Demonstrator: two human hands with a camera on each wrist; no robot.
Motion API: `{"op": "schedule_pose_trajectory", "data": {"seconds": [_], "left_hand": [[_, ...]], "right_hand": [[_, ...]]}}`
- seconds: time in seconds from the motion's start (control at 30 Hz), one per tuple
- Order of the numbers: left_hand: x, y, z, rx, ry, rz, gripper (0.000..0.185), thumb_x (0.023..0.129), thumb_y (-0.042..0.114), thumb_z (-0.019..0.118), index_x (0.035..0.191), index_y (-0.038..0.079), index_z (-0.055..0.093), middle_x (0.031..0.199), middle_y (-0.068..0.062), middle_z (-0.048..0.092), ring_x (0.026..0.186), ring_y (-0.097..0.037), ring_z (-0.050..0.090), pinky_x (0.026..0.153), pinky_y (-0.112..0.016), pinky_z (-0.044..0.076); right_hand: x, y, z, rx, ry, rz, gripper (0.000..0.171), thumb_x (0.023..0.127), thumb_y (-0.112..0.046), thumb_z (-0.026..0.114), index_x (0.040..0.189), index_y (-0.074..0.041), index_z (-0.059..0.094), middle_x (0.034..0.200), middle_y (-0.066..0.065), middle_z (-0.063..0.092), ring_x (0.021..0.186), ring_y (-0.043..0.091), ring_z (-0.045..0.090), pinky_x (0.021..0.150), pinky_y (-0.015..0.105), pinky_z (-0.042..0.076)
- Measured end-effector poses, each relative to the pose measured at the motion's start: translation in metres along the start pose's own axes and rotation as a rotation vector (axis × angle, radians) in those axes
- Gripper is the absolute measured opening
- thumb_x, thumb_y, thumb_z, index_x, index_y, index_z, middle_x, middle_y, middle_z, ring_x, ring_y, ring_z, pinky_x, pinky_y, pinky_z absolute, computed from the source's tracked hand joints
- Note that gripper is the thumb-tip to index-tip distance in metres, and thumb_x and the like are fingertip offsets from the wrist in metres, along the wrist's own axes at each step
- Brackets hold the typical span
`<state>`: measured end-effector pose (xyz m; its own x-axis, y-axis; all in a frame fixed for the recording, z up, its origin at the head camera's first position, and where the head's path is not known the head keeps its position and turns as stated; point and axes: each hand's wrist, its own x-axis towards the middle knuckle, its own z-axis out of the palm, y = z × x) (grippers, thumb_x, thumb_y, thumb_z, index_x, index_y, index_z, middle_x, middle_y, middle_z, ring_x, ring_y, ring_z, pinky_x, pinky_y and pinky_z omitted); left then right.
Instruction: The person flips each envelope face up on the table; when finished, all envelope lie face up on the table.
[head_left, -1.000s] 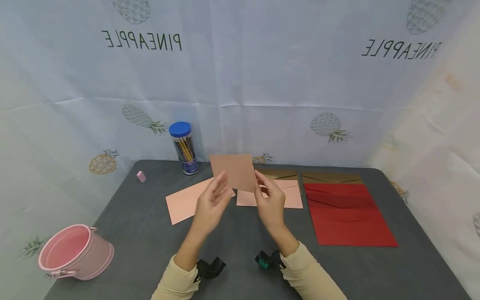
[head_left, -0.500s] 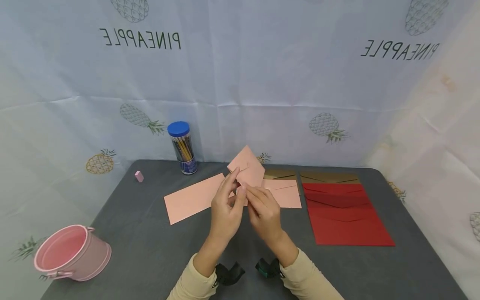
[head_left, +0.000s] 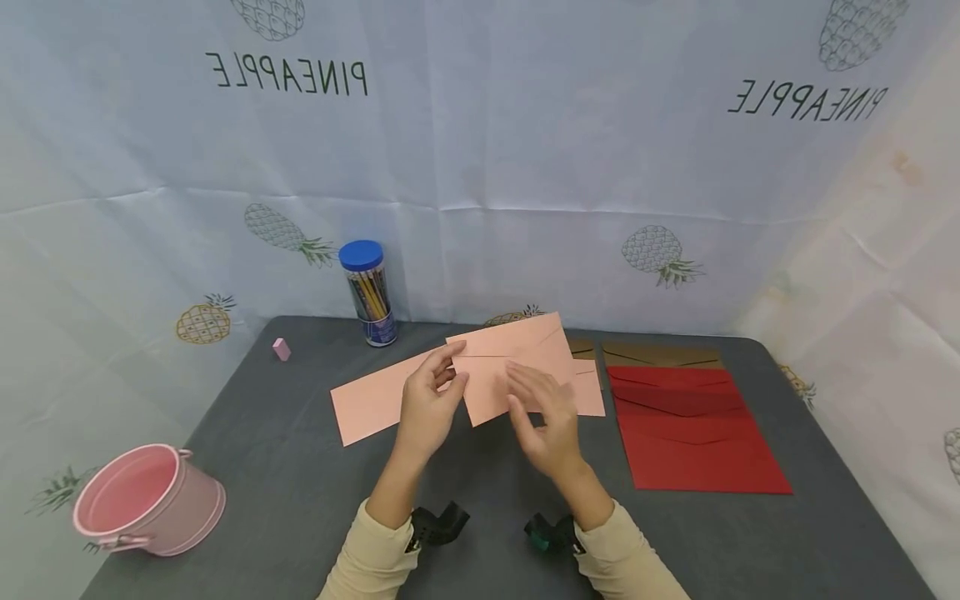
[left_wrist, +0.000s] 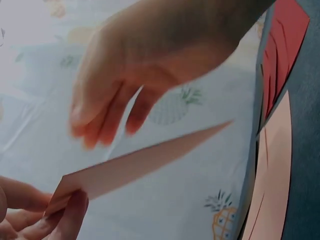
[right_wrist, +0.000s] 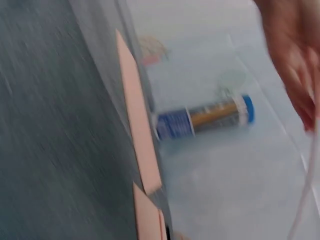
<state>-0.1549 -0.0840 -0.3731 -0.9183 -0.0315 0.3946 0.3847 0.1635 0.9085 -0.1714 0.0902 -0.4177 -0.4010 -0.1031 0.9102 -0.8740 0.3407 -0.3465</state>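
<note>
- The left hand [head_left: 424, 407] pinches the left end of a pink envelope [head_left: 517, 367] between thumb and fingers, holding it raised above the grey worktop [head_left: 300, 492], back side up with its flap seam showing.
- The left wrist view shows the same envelope edge-on [left_wrist: 145, 162], its corner caught by the fingertips [left_wrist: 70, 212].
- The right hand [head_left: 551, 417] hovers over the envelope's lower right part with fingers loosely spread and relaxed; whether they touch the paper cannot be told.
- A second pink envelope [head_left: 367, 404] lies flat on the worktop to the left, partly under the held one; a third [head_left: 588, 387] lies beneath it to the right.
- Red envelopes [head_left: 697, 433] are stacked just right of those, with brown ones [head_left: 660, 354] behind.
- A blue-lidded jar of pencils [head_left: 367, 292] stands at the back, a pink eraser [head_left: 281, 349] to its left.
- A pink bucket [head_left: 150, 500] sits at the near left corner.
</note>
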Motion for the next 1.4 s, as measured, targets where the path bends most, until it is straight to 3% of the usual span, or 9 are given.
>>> {"op": "schedule_pose_trajectory", "data": {"seconds": [0.1, 0.23, 0.33, 0.43, 0.57, 0.77, 0.97, 1.17, 1.4], "left_hand": [[0.006, -0.008, -0.009, -0.038, -0.052, -0.022, 0.038, 0.091, -0.001, 0.057, 0.129, 0.001, 0.055, 0.133, -0.016, 0.054, 0.115, -0.029, 0.057, 0.089, -0.029, 0.053], [0.012, -0.022, -0.021, -0.121, -0.116, -0.111, 0.038, 0.092, -0.002, 0.055, 0.13, 0.002, 0.053, 0.134, -0.016, 0.054, 0.109, -0.02, 0.059, 0.08, -0.021, 0.054], [0.016, -0.033, -0.027, -0.203, -0.157, -0.183, 0.039, 0.093, -0.003, 0.053, 0.132, 0.001, 0.051, 0.132, -0.02, 0.054, 0.099, -0.011, 0.061, 0.074, -0.019, 0.054], [0.018, -0.043, -0.031, -0.262, -0.191, -0.223, 0.04, 0.093, -0.003, 0.053, 0.133, -0.002, 0.049, 0.129, -0.026, 0.053, 0.09, -0.006, 0.063, 0.073, -0.021, 0.055], [0.02, -0.057, -0.031, -0.294, -0.21, -0.25, 0.04, 0.094, -0.002, 0.052, 0.133, -0.004, 0.047, 0.128, -0.028, 0.053, 0.087, -0.005, 0.063, 0.071, -0.022, 0.055], [0.022, -0.079, -0.023, -0.26, -0.151, -0.325, 0.039, 0.092, -0.004, 0.055, 0.13, -0.001, 0.051, 0.122, -0.023, 0.056, 0.085, -0.008, 0.062, 0.066, -0.021, 0.053], [0.018, -0.098, -0.01, -0.123, -0.122, -0.372, 0.037, 0.089, -0.006, 0.056, 0.125, -0.002, 0.056, 0.118, -0.023, 0.059, 0.098, -0.021, 0.062, 0.075, -0.023, 0.052], [0.01, -0.11, 0.005, 0.005, -0.074, -0.38, 0.035, 0.087, -0.006, 0.058, 0.122, -0.001, 0.059, 0.12, -0.022, 0.059, 0.112, -0.034, 0.059, 0.087, -0.035, 0.053], [0.005, -0.108, 0.024, 0.244, 0.026, -0.309, 0.032, 0.084, -0.003, 0.06, 0.116, -0.002, 0.065, 0.111, -0.019, 0.067, 0.101, -0.03, 0.066, 0.083, -0.04, 0.055]], "right_hand": [[0.0, 0.017, -0.017, -0.071, 0.058, 0.159, 0.034, 0.085, -0.002, 0.061, 0.119, 0.003, 0.062, 0.119, 0.021, 0.062, 0.109, 0.032, 0.058, 0.097, 0.024, 0.044], [-0.004, 0.039, -0.04, -0.118, 0.046, 0.468, 0.041, 0.085, -0.001, 0.063, 0.126, 0.001, 0.058, 0.133, 0.018, 0.052, 0.12, 0.033, 0.049, 0.097, 0.04, 0.043], [-0.008, 0.053, -0.053, -0.02, -0.013, 0.688, 0.043, 0.088, -0.005, 0.062, 0.131, -0.001, 0.054, 0.14, 0.017, 0.044, 0.126, 0.032, 0.044, 0.1, 0.048, 0.04], [-0.012, 0.063, -0.063, 0.117, -0.08, 0.827, 0.047, 0.09, -0.007, 0.063, 0.134, -0.001, 0.05, 0.139, 0.018, 0.044, 0.122, 0.029, 0.047, 0.099, 0.034, 0.044], [-0.016, 0.072, -0.071, 0.221, -0.142, 0.882, 0.047, 0.089, -0.006, 0.065, 0.133, 0.002, 0.05, 0.133, 0.021, 0.05, 0.106, 0.015, 0.055, 0.083, 0.013, 0.048], [-0.025, 0.082, -0.079, 0.261, -0.188, 0.951, 0.047, 0.087, -0.007, 0.068, 0.13, 0.002, 0.053, 0.13, 0.021, 0.051, 0.093, 0.006, 0.056, 0.072, 0.016, 0.052], [-0.031, 0.088, -0.086, 0.13, -0.31, 1.034, 0.047, 0.086, -0.011, 0.069, 0.129, -0.001, 0.056, 0.127, 0.02, 0.053, 0.096, 0.018, 0.056, 0.071, 0.021, 0.051], [-0.037, 0.091, -0.09, -0.059, -0.403, 1.054, 0.043, 0.084, -0.013, 0.071, 0.125, -0.004, 0.061, 0.121, 0.02, 0.06, 0.1, 0.031, 0.058, 0.072, 0.023, 0.05], [-0.04, 0.089, -0.095, -0.208, -0.45, 1.069, 0.042, 0.084, -0.01, 0.07, 0.125, -0.004, 0.062, 0.113, 0.02, 0.063, 0.095, 0.028, 0.056, 0.068, 0.025, 0.047]]}}
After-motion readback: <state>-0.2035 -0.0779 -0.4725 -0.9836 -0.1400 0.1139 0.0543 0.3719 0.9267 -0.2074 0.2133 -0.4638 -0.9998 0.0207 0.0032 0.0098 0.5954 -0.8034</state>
